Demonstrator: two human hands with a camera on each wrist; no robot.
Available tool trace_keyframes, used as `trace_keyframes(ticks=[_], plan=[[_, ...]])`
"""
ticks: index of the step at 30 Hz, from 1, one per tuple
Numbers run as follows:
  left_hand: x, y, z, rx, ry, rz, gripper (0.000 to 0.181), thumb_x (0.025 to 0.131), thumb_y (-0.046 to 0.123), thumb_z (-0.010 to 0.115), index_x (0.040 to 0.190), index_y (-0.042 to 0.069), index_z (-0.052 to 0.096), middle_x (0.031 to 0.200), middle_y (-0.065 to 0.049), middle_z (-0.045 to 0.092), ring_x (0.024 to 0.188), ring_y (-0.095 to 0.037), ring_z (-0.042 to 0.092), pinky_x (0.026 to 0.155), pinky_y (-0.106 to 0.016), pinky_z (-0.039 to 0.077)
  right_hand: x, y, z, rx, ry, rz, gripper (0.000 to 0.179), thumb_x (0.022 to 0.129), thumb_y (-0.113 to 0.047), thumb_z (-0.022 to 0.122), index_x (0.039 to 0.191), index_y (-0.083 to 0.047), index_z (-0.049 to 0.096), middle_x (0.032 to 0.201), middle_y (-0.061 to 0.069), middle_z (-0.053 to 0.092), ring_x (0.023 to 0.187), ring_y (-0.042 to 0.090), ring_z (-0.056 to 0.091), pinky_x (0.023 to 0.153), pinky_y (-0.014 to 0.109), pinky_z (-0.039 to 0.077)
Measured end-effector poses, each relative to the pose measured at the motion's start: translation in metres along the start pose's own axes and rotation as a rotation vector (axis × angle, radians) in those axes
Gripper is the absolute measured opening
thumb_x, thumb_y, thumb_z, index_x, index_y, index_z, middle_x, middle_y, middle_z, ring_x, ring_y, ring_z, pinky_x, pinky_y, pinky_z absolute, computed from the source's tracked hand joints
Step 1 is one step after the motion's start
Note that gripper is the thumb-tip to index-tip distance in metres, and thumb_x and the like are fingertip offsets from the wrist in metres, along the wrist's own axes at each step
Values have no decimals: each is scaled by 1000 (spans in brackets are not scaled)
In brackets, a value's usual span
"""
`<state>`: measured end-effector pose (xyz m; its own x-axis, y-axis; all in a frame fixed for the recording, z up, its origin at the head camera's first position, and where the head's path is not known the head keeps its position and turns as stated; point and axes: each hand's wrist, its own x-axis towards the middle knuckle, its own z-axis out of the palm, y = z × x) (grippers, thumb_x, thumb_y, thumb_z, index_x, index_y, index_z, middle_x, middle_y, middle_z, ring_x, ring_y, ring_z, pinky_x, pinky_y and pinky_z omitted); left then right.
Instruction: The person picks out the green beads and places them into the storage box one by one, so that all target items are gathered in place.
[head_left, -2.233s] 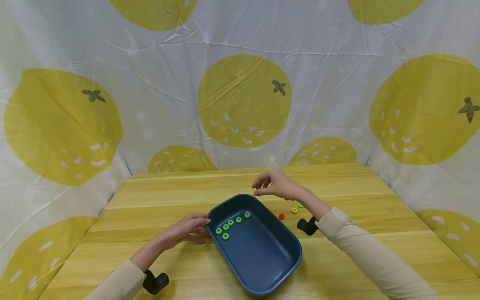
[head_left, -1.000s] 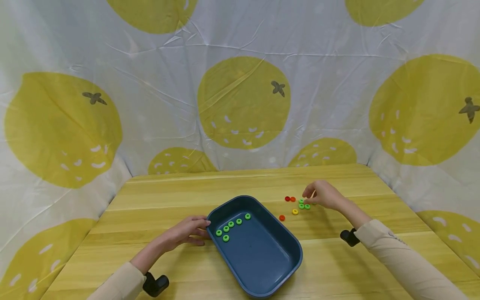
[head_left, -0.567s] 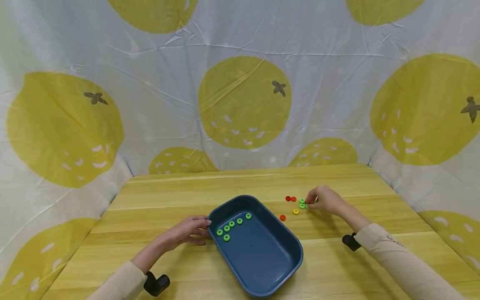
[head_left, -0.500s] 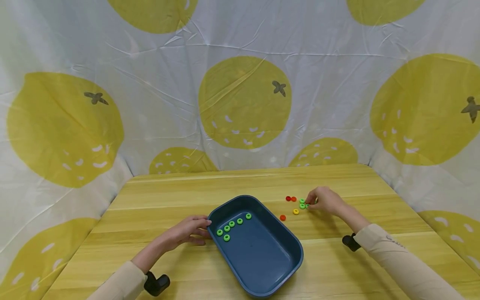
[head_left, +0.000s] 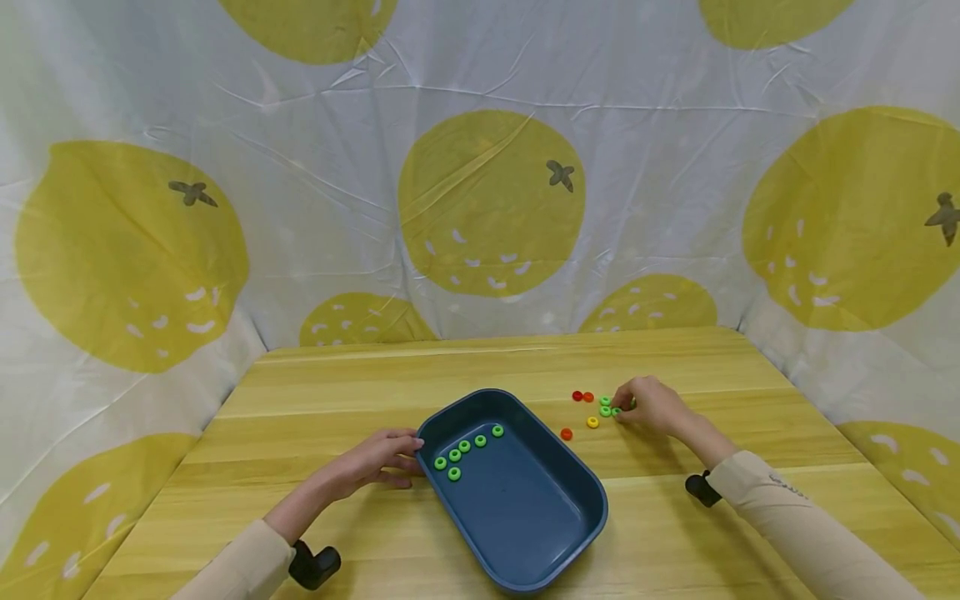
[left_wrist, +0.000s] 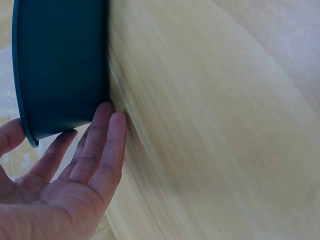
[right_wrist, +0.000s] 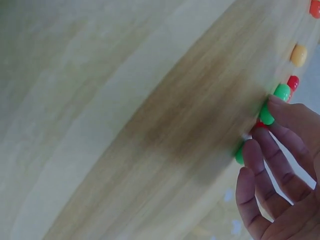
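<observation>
My right hand [head_left: 651,406] is low over the table, its thumb and fingertips closed around a small green ring bead [right_wrist: 266,115]. More green ring beads [head_left: 604,402] lie right beside those fingertips. My left hand [head_left: 378,461] holds a deep blue plastic basin [head_left: 517,517] at its far left corner. In the left wrist view its thumb lies over the rim, and the other fingers reach along the outer wall down near the tabletop. Several green ring beads [head_left: 464,447] lie spread on the basin floor toward that corner.
A yellow ring bead [head_left: 592,422] and an orange-red one [head_left: 566,434] lie between basin and right hand. Farther back are a dark red bead [head_left: 577,396] and another orange-red bead [head_left: 588,397], side by side. A lemon-print cloth [head_left: 491,204] surrounds the wooden table [head_left: 360,379].
My right hand has moved from above the basin's far end, right and down to the green beads, and its fingers have closed on one. The left hand and basin have stayed put.
</observation>
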<state>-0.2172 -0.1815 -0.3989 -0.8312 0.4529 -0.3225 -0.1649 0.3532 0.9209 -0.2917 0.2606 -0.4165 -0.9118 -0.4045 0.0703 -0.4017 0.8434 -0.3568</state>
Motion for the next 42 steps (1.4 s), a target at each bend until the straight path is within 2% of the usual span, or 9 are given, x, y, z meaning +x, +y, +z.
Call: trace_keyframes(ticks=[8,13,22,28,38,42], plan=[[-2,2,1,-6,-7,3,51,97,30,46,131,-9,42,118,-19,61,102,-20,63,87,-43,53,-4,-1,-2,34,25,-19,9,78,-10,74,86,-8,74,82,3,72,72,11,61,64,29,51],[-2,2,1,-5,-6,2,52,97,30,46,131,-9,43,118,-18,61,102,-21,63,87,-43,53,-4,-4,-9,60,45,-30,10,79,-10,72,88,-5,73,80,3,71,72,13,61,63,27,50],[-1,2,0,6,3,-10,49,98,29,45,129,-8,44,116,-17,62,101,-21,63,86,-42,54,1,-15,-28,93,41,-16,17,83,-13,69,96,-2,70,82,5,68,71,15,62,60,26,49],[-1,1,0,5,3,-13,51,97,30,46,130,-9,43,115,-14,63,101,-21,63,87,-42,54,5,-23,-43,140,60,-35,19,84,-13,68,99,-1,70,85,9,69,71,19,63,59,26,50],[-2,2,0,-1,2,-11,53,97,30,46,132,-9,41,115,-14,63,100,-19,64,87,-43,53,17,-47,-53,184,124,-84,21,83,-17,70,100,-4,71,86,7,71,73,17,63,61,26,51],[-2,2,1,-6,-2,-8,54,97,30,46,133,-10,40,116,-15,63,101,-20,64,88,-44,53,24,-63,-52,210,117,-97,21,83,-20,70,100,-7,72,87,6,71,74,16,63,62,26,50]])
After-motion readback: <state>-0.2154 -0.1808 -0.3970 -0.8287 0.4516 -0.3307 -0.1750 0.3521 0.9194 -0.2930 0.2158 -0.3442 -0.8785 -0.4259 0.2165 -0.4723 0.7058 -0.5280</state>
